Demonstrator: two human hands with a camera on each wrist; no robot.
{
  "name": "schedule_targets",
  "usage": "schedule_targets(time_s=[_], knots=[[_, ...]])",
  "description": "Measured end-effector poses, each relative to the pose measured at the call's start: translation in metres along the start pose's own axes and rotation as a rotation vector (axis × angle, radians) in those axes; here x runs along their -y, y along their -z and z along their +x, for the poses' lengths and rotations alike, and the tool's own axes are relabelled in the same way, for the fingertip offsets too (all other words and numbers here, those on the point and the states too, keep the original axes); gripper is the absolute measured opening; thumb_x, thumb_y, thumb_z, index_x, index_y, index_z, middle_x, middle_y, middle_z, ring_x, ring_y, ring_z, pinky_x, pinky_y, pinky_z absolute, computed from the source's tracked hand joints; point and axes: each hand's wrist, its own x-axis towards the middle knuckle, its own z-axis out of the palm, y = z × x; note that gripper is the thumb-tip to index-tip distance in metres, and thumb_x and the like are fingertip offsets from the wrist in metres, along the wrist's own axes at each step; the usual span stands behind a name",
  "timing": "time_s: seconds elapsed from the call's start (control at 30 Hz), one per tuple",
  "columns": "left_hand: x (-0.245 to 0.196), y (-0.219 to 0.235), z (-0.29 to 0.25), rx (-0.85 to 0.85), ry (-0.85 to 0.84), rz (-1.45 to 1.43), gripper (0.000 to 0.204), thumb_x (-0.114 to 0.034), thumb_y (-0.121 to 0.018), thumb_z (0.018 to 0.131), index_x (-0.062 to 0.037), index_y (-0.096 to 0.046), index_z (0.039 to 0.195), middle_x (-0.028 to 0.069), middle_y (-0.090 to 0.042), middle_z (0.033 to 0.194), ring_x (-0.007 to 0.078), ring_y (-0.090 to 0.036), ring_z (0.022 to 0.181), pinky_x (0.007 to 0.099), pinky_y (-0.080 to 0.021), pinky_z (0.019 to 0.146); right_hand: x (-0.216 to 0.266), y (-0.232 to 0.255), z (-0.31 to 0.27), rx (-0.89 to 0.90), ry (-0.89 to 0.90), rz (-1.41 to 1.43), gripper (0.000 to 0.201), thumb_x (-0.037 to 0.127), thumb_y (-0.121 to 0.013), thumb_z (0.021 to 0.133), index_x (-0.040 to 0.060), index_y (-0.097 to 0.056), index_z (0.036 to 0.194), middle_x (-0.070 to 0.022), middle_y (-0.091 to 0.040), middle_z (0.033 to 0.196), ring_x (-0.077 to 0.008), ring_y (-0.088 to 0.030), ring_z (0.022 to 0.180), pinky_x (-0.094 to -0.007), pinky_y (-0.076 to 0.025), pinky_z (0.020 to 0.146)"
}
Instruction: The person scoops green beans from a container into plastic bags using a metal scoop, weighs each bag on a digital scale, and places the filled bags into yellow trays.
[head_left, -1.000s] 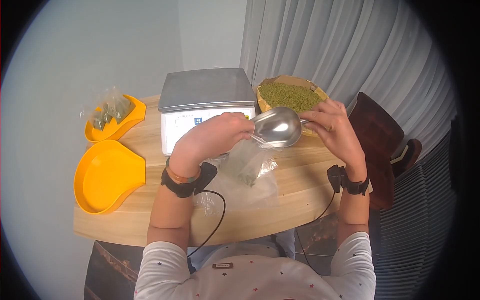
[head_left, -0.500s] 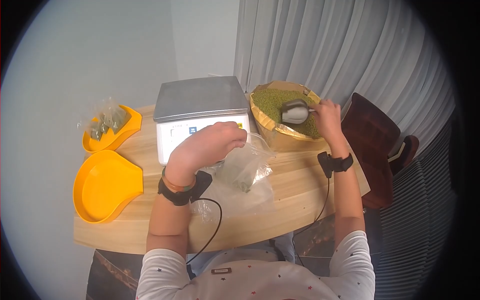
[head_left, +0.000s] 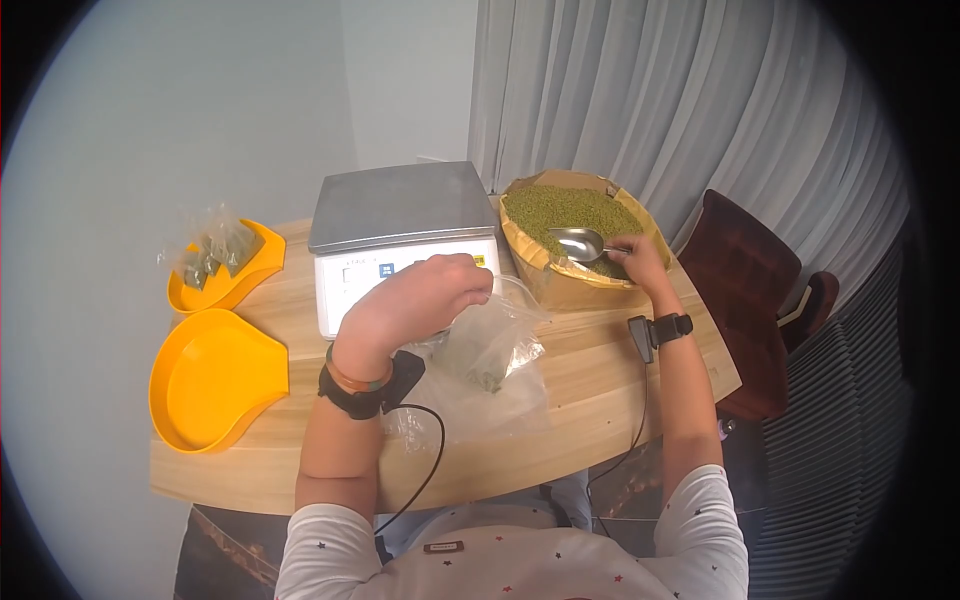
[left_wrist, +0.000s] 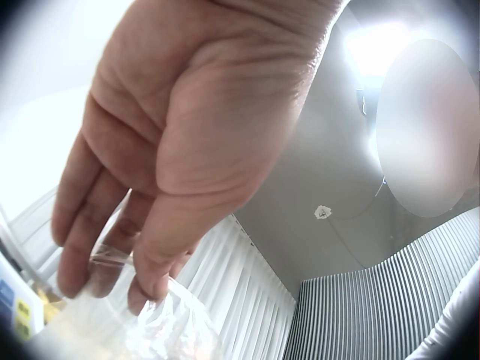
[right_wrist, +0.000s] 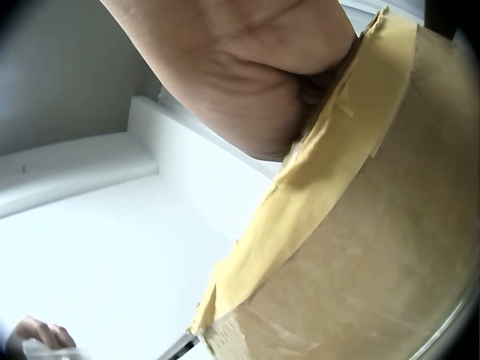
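Observation:
My left hand (head_left: 425, 295) pinches the upper edge of a clear plastic bag (head_left: 490, 345), which has some green contents at its bottom. In the left wrist view the thumb and fingers come together on the bag's thin film (left_wrist: 176, 322). Over at the right, my right hand (head_left: 645, 263) grips the handle of a metal scoop (head_left: 578, 243). The scoop's bowl lies, hollow side up, at the green granules (head_left: 570, 208) inside a paper-lined cardboard container (head_left: 560, 285). In the right wrist view, the container's wall (right_wrist: 360, 247) hides the fingers and the scoop.
A white scale (head_left: 345, 290) with a grey metal platform (head_left: 400, 210) stands behind the left hand. To the left are two yellow trays, one bare inside (head_left: 210, 380), the other (head_left: 262, 275) bearing several small filled bags (head_left: 215, 255). A brown chair (head_left: 740, 300) stands right of the table.
My right hand has carried the scoop from over the plastic bag rightward to the container, then turned its bowl up among the granules. My left hand keeps hold of the bag.

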Motion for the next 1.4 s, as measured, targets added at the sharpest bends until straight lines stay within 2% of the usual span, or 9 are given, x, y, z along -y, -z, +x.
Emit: schedule_targets(time_s=[0.03,0.1,0.2,0.53,0.83,1.03,1.1,1.2,1.4], knots=[[0.000,0.000,0.000,0.000,-0.006,0.007,0.013,-0.014,-0.056,0.095,-0.0038,-0.064,0.094,0.0143,-0.065,0.094,0.0364,-0.063,0.090,0.0439,-0.050,0.078,-0.005,0.002,0.000,0.000,-0.001,0.000,0.022,0.007,-0.075,0.083,0.0038,-0.076,0.105,-0.0129,-0.075,0.093,-0.0280,-0.070,0.082,-0.0362,-0.052,0.080],[0.000,0.000,0.000,-0.002,-0.012,0.007,0.013,-0.014,-0.056,0.096,-0.0038,-0.064,0.094,0.0144,-0.065,0.094,0.0364,-0.063,0.090,0.0438,-0.050,0.078,-0.002,0.010,-0.006,0.035,-0.176,0.232,0.020,0.004,-0.071,0.088,-0.0011,-0.074,0.107,-0.0030,-0.073,0.096,-0.0104,-0.063,0.087,-0.0279,-0.049,0.080],[-0.001,0.000,0.001,0.006,-0.014,0.011,0.014,-0.015,-0.056,0.096,-0.0037,-0.064,0.095,0.0147,-0.065,0.094,0.0366,-0.062,0.090,0.0437,-0.050,0.078,-0.003,0.013,-0.011,-0.047,-0.175,0.383,0.020,0.003,-0.070,0.090,-0.0010,-0.073,0.109,-0.0014,-0.072,0.095,-0.0089,-0.061,0.086,-0.0265,-0.049,0.080],[0.000,-0.001,0.001,0.005,-0.021,0.008,0.014,-0.015,-0.056,0.096,-0.0034,-0.065,0.097,0.0152,-0.065,0.094,0.0368,-0.063,0.091,0.0440,-0.050,0.079,0.017,0.021,-0.022,-0.078,-0.140,0.411,0.021,0.001,-0.070,0.090,-0.0035,-0.072,0.111,-0.0046,-0.072,0.097,-0.0110,-0.061,0.087,-0.0249,-0.049,0.079],[0.001,-0.003,0.001,-0.021,-0.020,0.002,0.014,-0.015,-0.061,0.095,-0.0014,-0.065,0.096,0.0138,-0.065,0.092,0.0348,-0.062,0.088,0.0415,-0.050,0.077,0.081,0.053,-0.040,0.140,-0.018,0.567,0.025,0.008,-0.073,0.089,-0.0008,-0.073,0.113,-0.0015,-0.071,0.096,-0.0100,-0.060,0.087,-0.0272,-0.048,0.083],[0.000,-0.003,-0.001,-0.035,-0.032,0.000,0.014,-0.015,-0.061,0.095,-0.0016,-0.064,0.095,0.0140,-0.064,0.090,0.0351,-0.061,0.086,0.0420,-0.049,0.076,0.135,0.067,-0.054,0.296,0.060,0.380,0.022,0.006,-0.073,0.088,0.0025,-0.074,0.109,-0.0040,-0.073,0.098,-0.0133,-0.062,0.092,-0.0305,-0.048,0.087],[-0.001,-0.001,0.000,-0.021,-0.025,0.008,0.014,-0.016,-0.060,0.095,-0.0031,-0.065,0.096,0.0142,-0.065,0.092,0.0356,-0.062,0.088,0.0428,-0.050,0.077,0.153,0.070,-0.058,0.258,0.303,0.141,0.021,0.007,-0.074,0.087,0.0052,-0.075,0.108,-0.0070,-0.071,0.092,-0.0198,-0.061,0.089,-0.0339,-0.048,0.083],[0.001,-0.004,0.000,-0.028,-0.038,0.009,0.014,-0.016,-0.060,0.095,-0.0033,-0.065,0.096,0.0140,-0.064,0.091,0.0359,-0.061,0.087,0.0431,-0.049,0.076,0.180,0.072,-0.066,0.207,0.408,-0.043,0.021,0.007,-0.074,0.084,0.0070,-0.076,0.105,-0.0093,-0.065,0.084,-0.0255,-0.058,0.086,-0.0371,-0.045,0.083],[-0.004,-0.001,0.001,-0.019,-0.044,-0.015,0.014,-0.016,-0.062,0.094,-0.0019,-0.064,0.095,0.0140,-0.062,0.087,0.0360,-0.060,0.083,0.0431,-0.047,0.074,0.214,0.068,-0.084,0.048,0.637,-0.293,0.022,0.006,-0.074,0.080,0.0069,-0.076,0.102,-0.0080,-0.059,0.078,-0.0262,-0.056,0.086,-0.0388,-0.041,0.089]])
